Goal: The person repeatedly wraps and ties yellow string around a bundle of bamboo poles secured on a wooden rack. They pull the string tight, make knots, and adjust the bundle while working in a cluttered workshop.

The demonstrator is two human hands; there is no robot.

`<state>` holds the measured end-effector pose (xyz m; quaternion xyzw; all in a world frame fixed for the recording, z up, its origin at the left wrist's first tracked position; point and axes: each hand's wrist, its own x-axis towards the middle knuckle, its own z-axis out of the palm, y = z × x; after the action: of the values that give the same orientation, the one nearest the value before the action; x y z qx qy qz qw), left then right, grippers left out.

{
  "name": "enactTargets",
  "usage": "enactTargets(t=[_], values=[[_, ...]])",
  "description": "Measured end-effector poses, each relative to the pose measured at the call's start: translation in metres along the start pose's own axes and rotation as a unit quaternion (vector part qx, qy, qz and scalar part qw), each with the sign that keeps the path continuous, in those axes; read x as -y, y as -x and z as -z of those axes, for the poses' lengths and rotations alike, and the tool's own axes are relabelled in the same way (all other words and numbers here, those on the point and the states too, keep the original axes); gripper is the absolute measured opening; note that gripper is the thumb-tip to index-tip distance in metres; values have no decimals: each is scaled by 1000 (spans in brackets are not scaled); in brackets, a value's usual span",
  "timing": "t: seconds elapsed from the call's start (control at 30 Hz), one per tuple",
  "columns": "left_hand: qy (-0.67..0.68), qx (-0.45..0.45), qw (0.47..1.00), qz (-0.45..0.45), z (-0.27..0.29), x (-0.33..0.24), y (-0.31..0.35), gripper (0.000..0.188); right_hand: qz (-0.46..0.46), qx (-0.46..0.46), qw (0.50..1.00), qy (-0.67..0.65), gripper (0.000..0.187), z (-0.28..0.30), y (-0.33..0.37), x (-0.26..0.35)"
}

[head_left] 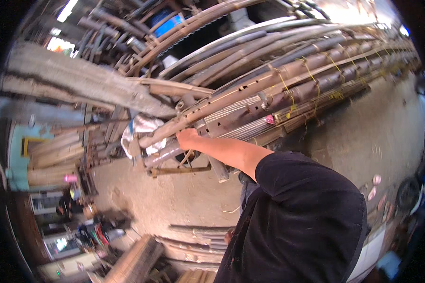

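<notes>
My right hand (pixel 188 139), at the end of a bare forearm and black sleeve, reaches to the near end of a long brown pole (pixel 212 104) with square holes cut along it. Its fingers are curled closed against the pole's lower side; the fingertips are hidden. Just below lies a second dark brown pole (pixel 224 126), also with square holes. Bundles of thin strips (pixel 243 131) lie alongside, and yellow cord (pixel 311 73) loops round the poles farther along. Only a sliver of my left hand (pixel 229 236) shows beside the black shirt, its fingers hidden.
More long poles (pixel 250 54) are stacked behind. A thick wooden plank (pixel 85 75) slants in from the left, near a white sack (pixel 147 124). Below, a short brown pole (pixel 182 170) lies near the concrete floor (pixel 174 198). A large wooden log (pixel 136 259) stands at the bottom.
</notes>
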<state>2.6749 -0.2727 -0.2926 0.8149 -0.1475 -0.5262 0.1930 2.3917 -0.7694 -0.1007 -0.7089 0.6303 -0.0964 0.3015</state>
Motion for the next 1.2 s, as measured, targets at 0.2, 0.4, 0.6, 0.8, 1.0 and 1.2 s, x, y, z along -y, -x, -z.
enactTargets(t=[0.2,0.4,0.6,0.8,1.0,1.2], values=[[3,-53,999,14,119,-142,-91,22,-11,-179,962,-206,37,-18,40,-15],[-77,36,992,-90,41,-260,-162,18,45,-179,950,-253,21,-67,171,-88],[-137,206,963,-106,-161,-300,-113,16,-360,-44,916,-172,32,-187,410,-262],[-352,312,857,-212,-325,-248,4,22,-661,-262,625,-321,34,-261,652,-352],[-523,346,725,-285,-491,-169,120,40,-676,-319,572,-339,30,-328,791,-385],[-357,471,706,-390,-628,-130,270,62,-658,-379,520,-391,28,-307,821,-413]])
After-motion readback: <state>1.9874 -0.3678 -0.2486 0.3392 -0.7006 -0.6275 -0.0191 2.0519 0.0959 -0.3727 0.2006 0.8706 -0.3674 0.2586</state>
